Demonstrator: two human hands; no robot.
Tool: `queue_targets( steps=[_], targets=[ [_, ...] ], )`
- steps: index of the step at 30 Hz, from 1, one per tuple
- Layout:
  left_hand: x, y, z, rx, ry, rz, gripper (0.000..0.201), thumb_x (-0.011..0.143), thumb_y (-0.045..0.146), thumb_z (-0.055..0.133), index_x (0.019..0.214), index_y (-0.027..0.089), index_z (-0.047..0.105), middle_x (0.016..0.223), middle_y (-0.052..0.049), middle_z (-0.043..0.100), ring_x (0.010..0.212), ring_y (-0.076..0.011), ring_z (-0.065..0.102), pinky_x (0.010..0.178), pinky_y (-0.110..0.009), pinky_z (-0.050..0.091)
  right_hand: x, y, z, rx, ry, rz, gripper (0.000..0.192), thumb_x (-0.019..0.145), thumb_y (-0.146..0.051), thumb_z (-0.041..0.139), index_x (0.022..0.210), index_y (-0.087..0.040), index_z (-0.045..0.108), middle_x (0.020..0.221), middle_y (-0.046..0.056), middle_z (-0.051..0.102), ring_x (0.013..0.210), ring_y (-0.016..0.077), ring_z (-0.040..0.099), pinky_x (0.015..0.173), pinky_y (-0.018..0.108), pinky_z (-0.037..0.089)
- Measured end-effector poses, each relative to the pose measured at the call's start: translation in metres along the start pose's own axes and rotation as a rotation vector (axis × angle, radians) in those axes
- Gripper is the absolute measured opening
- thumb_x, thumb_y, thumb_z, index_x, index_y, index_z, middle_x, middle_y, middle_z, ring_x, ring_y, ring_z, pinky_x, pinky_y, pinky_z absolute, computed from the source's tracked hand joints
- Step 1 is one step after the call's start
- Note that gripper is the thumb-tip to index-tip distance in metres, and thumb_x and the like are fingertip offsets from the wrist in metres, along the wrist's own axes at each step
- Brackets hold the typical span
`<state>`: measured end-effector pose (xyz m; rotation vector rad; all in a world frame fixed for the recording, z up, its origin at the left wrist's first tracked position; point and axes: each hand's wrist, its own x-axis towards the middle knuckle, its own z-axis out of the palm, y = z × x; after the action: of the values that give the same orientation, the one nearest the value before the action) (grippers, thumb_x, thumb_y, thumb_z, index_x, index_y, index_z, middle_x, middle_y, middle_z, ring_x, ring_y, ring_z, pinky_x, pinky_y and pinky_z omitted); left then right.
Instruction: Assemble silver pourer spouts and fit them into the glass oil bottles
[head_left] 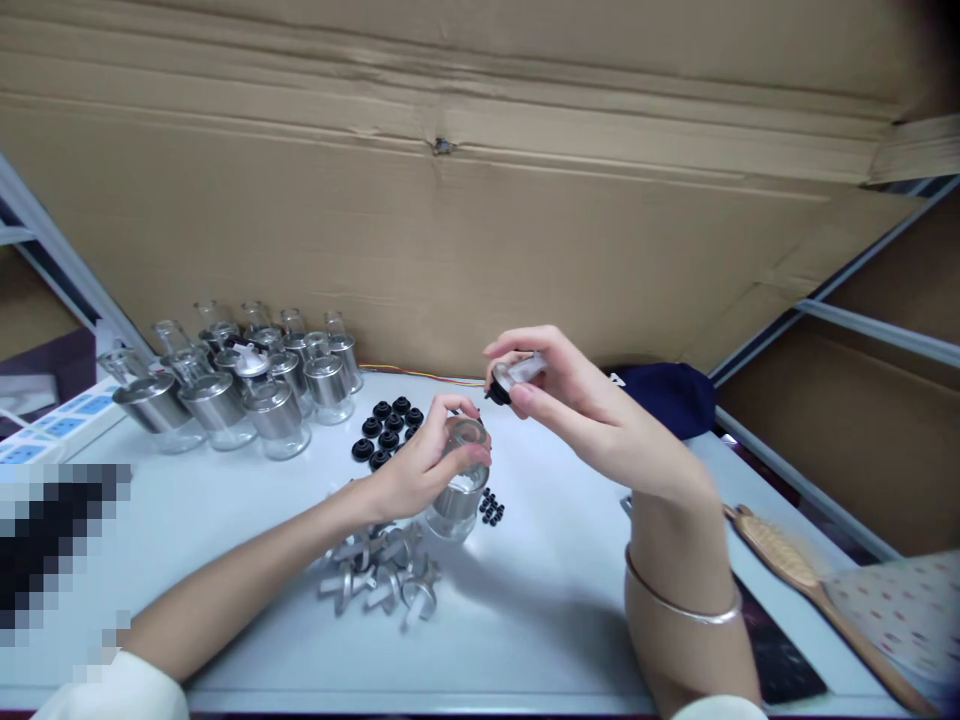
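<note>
My left hand (439, 455) is closed round the neck of a clear glass bottle (456, 505) with a metal band about its body. The bottle stands upright on the table, or nearly so. Up and to the right, my right hand (559, 385) pinches a pourer spout (517, 375), translucent with a black stopper end that points down and left, apart from the bottle. Several black rubber stoppers (388, 438) lie in rows behind my left hand. Tiny black caps (492, 508) sit just right of the bottle. Loose silvery spouts (384, 580) lie in front of it.
Several metal-banded glass bottles (277, 415) stand at the back left, one with a spout on top. A power strip (64, 425) lies at far left. To the right are a dark blue cloth (667, 400), a wooden brush (776, 550) and a dark flat device (780, 645). Cardboard (480, 250) walls the back.
</note>
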<state>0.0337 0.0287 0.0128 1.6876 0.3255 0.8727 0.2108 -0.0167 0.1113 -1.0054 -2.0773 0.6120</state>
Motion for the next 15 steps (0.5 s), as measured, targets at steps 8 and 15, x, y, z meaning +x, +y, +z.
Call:
queue_targets(
  steps=[8, 15],
  targets=[
    [0.000, -0.003, -0.004, -0.002, -0.007, -0.084, 0.031, 0.089, 0.032, 0.054, 0.104, 0.022, 0.029, 0.087, -0.002, 0.056, 0.082, -0.0147, 0.054, 0.076, -0.031, 0.042, 0.000, 0.006, -0.005, -0.041, -0.116, 0.223, 0.026, 0.092, -0.043, 0.049, 0.106, -0.024, 0.038, 0.082, 0.001, 0.063, 0.071, 0.0153, 0.060, 0.058, 0.024, 0.045],
    [0.004, 0.009, -0.011, -0.023, -0.096, -0.228, 0.026, 0.087, 0.030, 0.056, 0.105, 0.020, 0.040, 0.089, -0.002, 0.055, 0.083, -0.0143, 0.052, 0.072, -0.028, 0.040, 0.006, 0.003, 0.002, -0.198, -0.086, 0.292, 0.027, 0.090, -0.044, 0.053, 0.100, -0.023, 0.040, 0.072, -0.001, 0.068, 0.065, 0.0155, 0.063, 0.054, 0.022, 0.043]
  ],
)
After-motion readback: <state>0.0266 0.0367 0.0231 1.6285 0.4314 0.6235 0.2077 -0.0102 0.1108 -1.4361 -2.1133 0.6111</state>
